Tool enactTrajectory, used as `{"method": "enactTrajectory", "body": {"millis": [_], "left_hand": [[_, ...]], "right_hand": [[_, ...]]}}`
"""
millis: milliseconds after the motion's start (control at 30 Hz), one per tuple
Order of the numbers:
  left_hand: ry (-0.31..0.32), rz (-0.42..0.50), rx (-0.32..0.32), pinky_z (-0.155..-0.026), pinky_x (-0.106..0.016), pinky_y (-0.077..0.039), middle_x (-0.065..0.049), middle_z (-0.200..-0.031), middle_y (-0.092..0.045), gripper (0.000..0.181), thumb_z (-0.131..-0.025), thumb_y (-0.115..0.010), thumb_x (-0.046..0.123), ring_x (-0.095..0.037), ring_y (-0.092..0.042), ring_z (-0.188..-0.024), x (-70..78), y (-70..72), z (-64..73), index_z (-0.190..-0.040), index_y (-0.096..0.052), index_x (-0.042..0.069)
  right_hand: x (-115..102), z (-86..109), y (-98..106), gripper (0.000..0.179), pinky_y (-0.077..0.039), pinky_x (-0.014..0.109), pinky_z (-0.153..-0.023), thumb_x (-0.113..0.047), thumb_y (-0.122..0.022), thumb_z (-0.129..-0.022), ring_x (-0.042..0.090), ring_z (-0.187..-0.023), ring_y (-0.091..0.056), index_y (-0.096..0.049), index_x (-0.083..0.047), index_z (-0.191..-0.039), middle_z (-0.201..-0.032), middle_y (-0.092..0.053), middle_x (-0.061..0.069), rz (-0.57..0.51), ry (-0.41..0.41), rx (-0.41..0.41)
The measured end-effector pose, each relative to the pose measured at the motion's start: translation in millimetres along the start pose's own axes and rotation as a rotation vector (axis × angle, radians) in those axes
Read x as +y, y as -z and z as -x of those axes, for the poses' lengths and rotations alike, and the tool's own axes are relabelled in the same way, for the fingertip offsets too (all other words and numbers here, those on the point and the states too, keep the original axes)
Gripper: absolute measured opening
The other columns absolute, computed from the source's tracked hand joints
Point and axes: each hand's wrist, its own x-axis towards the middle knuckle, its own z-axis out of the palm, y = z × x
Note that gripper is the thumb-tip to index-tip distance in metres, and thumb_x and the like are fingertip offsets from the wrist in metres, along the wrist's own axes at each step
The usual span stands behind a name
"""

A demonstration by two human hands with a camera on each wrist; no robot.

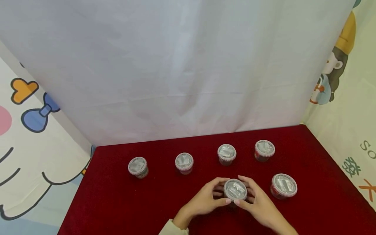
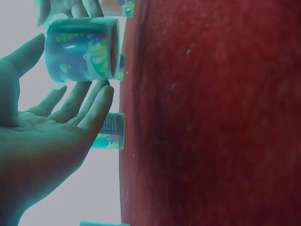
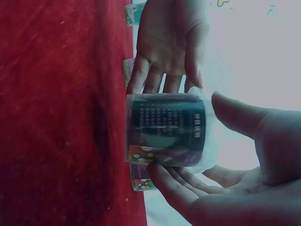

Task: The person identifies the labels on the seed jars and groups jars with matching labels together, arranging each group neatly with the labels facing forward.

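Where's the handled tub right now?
In the head view, the handled tub is right of centre, between the left hand and right hand, with the rightmost tub beyond the right hand.

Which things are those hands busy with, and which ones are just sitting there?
Part of the job, it seems:
left hand
right hand
lidded tub between them

Just sitting there, untouched right now:
leftmost tub
second tub from the left
back middle tub
back right tub
front right tub
white curtain
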Motion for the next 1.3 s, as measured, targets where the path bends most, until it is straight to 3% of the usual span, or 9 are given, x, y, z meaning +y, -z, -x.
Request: {"method": "enactTrajectory", "body": {"millis": [233, 467, 700, 967, 1300], "left_hand": [[0.020, 0.134, -0.019, -0.103, -0.025, -0.050, -0.011, -0.145, -0.061, 0.047, -0.104, -0.069, 0.009, -0.016, -0.062, -0.125, 4.1, 11.7, 7.5, -0.149, -0.054, 0.008], [0.004, 0.268, -0.005, -0.108, -0.027, -0.050, -0.020, -0.148, -0.059, 0.049, -0.105, -0.067, 0.008, -0.021, -0.061, -0.132, 3.9, 19.1, 11.2, -0.149, -0.048, -0.001], [-0.005, 0.290, 0.076, -0.103, -0.026, -0.053, -0.021, -0.145, -0.061, 0.052, -0.103, -0.071, 0.012, -0.019, -0.063, -0.124, 6.8, 23.3, 15.6, -0.147, -0.048, -0.002], [0.023, 0.261, 0.197, -0.095, -0.027, -0.055, -0.017, -0.136, -0.065, 0.044, -0.103, -0.070, 0.014, -0.024, -0.064, -0.120, 13.9, 23.6, 18.6, -0.140, -0.053, 0.001], [0.013, 0.270, 0.119, -0.102, -0.029, -0.053, -0.018, -0.148, -0.059, 0.053, -0.107, -0.065, 0.020, -0.025, -0.060, -0.129, 15.6, 30.2, 24.6, -0.154, -0.048, 0.001]], "right_hand": [[-7.6, -4.5, -0.8, 0.071, -0.056, 0.038, -0.102, -0.013, -0.075, -0.099, 0.049, -0.135, -0.055, -0.037, 0.006, -0.156, -0.145, -0.055, 0.030, -0.101, 0.003, -0.035], [-14.4, -8.7, -4.9, 0.065, -0.053, 0.043, -0.107, -0.013, -0.070, -0.103, 0.049, -0.138, -0.053, -0.036, 0.008, -0.155, -0.149, -0.052, 0.031, -0.138, 0.028, -0.065], [-24.2, -11.9, -13.5, 0.058, -0.053, 0.033, -0.102, -0.011, -0.067, -0.104, 0.046, -0.138, -0.053, -0.039, 0.006, -0.153, -0.147, -0.054, 0.027, -0.176, 0.019, -0.019], [-33.6, -16.9, -25.3, 0.058, -0.053, 0.034, -0.105, -0.011, -0.067, -0.105, 0.044, -0.145, -0.048, -0.041, 0.003, -0.155, -0.157, -0.047, 0.029, -0.204, -0.041, 0.041], [-38.7, -20.1, -28.0, 0.059, -0.046, 0.056, -0.114, -0.016, -0.066, -0.106, 0.049, -0.148, -0.041, -0.040, 0.001, -0.156, -0.159, -0.044, 0.030, -0.205, -0.041, 0.009]]}}
